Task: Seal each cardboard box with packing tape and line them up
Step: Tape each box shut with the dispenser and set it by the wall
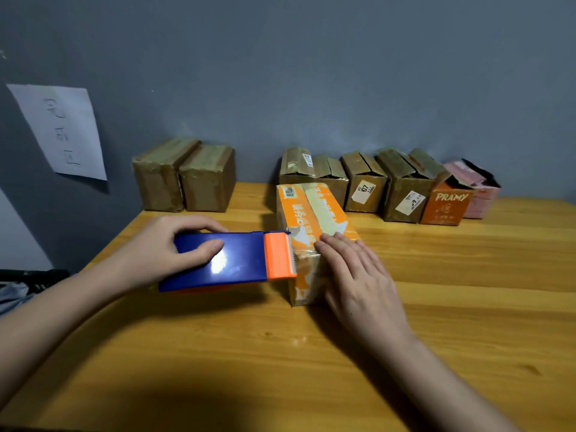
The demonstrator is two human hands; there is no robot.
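An orange and white cardboard box (311, 219) lies in the middle of the wooden table (311, 353), a strip of clear tape running along its top. My left hand (168, 244) grips a blue tape dispenser (230, 260) whose orange cutter head (279, 255) sits against the box's left near corner. My right hand (352, 272) lies flat on the near end of the box, fingers straight, pressing the tape down.
Two taped brown boxes (184, 176) stand side by side at the back left against the grey wall. A row of several boxes with loose flaps (374, 182), including an orange PRAMY box (445, 204) and a pink one (481, 194), runs along the back right. A paper sheet (62, 129) hangs on the wall.
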